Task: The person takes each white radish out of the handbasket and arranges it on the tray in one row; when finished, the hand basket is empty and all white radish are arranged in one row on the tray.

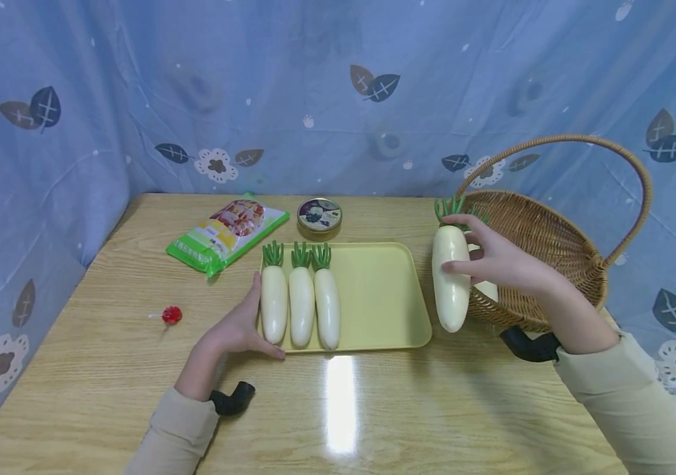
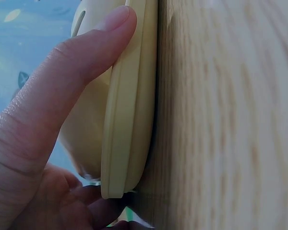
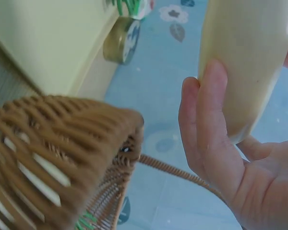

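Observation:
In the head view, three white radishes with green tops lie side by side on the left part of a yellow tray (image 1: 379, 297). My left hand (image 1: 241, 326) holds the tray by its left side, thumb at the front edge; in the left wrist view that thumb (image 2: 86, 52) lies over the rim. My right hand (image 1: 495, 260) grips another white radish (image 1: 451, 280), its top pointing away, raised between the tray and a wicker basket (image 1: 534, 224). The right wrist view shows fingers wrapped round the radish (image 3: 249, 57). More white radish (image 1: 486, 288) shows inside the basket, partly hidden by my hand.
A round tin (image 1: 319, 216) stands behind the tray. To its left lies a green and white food packet (image 1: 228, 231), and a red lollipop (image 1: 171, 315) lies farther left. The basket's tall handle (image 1: 641, 178) arches upward at the right. A blue patterned curtain (image 1: 314, 86) hangs behind the table.

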The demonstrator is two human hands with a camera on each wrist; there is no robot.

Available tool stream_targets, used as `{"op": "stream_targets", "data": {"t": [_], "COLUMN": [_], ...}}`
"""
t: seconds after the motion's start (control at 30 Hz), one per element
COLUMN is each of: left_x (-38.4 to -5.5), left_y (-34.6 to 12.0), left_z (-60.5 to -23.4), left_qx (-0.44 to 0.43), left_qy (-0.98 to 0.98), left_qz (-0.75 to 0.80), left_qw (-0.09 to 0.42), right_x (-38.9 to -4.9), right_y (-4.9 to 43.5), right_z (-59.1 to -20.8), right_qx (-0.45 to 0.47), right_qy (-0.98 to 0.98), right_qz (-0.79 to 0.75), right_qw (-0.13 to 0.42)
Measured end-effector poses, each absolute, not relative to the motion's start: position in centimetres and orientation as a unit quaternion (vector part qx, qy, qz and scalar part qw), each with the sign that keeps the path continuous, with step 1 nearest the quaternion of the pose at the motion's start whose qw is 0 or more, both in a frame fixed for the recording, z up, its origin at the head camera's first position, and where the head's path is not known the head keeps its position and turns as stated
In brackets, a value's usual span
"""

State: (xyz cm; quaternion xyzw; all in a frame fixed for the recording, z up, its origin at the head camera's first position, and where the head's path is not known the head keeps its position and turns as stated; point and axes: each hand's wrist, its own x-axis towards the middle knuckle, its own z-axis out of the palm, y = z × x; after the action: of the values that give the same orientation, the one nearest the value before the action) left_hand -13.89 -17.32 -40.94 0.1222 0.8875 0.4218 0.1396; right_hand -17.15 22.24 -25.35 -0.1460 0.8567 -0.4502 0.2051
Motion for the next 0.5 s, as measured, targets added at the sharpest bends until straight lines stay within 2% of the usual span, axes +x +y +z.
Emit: {"op": "stream_targets", "data": {"t": [0.5], "left_x": [-13.8], "left_y": [-17.4], "left_z": [-40.9], "left_qx": [0.125], "left_qy": [0.887], "left_qz": [0.423], "left_qw": [0.139], "right_x": [-17.2], "right_y": [20.0], "right_z": [-26.6], "right_qx": [-0.163], "right_qy": [0.834], "right_qz": [-0.478], "right_qw": [0.222]}}
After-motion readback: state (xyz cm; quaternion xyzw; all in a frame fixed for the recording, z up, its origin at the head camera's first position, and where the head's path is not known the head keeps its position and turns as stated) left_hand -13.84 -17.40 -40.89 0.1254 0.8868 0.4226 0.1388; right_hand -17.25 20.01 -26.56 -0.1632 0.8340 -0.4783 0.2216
